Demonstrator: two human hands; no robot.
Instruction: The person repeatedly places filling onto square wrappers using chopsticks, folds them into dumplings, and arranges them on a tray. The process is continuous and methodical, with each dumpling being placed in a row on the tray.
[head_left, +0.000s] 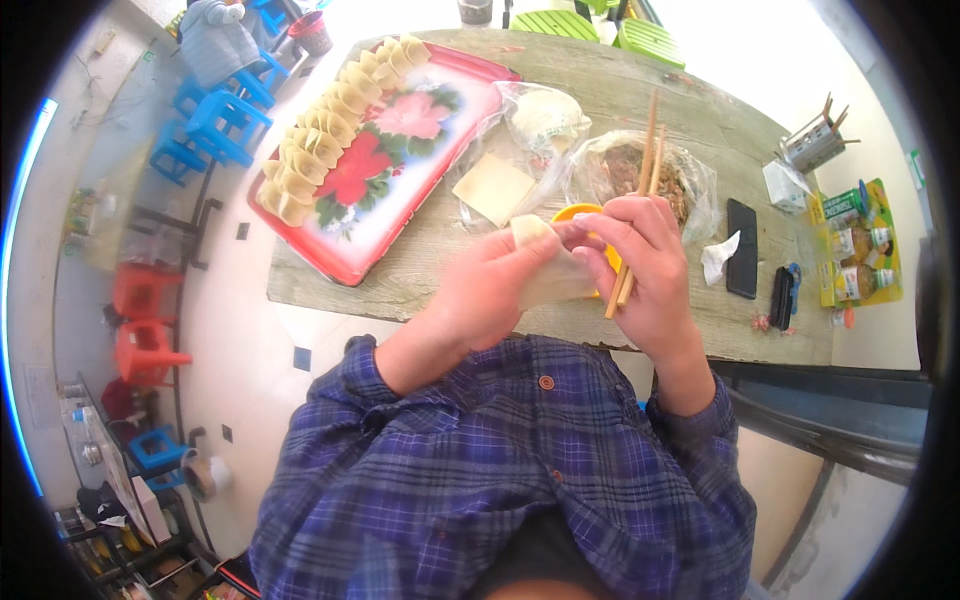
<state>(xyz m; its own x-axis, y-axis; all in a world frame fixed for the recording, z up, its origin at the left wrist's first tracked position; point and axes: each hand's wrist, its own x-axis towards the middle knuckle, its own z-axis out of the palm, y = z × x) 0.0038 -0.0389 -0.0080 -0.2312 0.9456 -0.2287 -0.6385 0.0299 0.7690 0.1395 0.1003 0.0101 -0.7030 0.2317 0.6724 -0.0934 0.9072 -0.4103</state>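
My left hand (491, 281) holds a thin dough wrapper (559, 281), its upper part curled over near the thumb. My right hand (645, 259) has a pair of wooden chopsticks (643, 187) between its fingers, and its fingertips are close to the wrapper; whether they touch it I cannot tell. Partly hidden behind the hands is a yellow-orange bowl (576, 212). Past it lies an open plastic bag of minced filling (630, 165). A stack of square wrappers (493, 187) rests on plastic. Folded dumplings (315, 150) line the left side of a red-rimmed floral tray (409, 214).
Another bag with pale dough or wrappers (544, 116) sits beyond the stack. To the right on the wooden table (450, 266) are a crumpled tissue (720, 257), a black phone (741, 247), a black object (781, 298) and a chopstick holder (814, 146). A person (216, 45) is at the far left.
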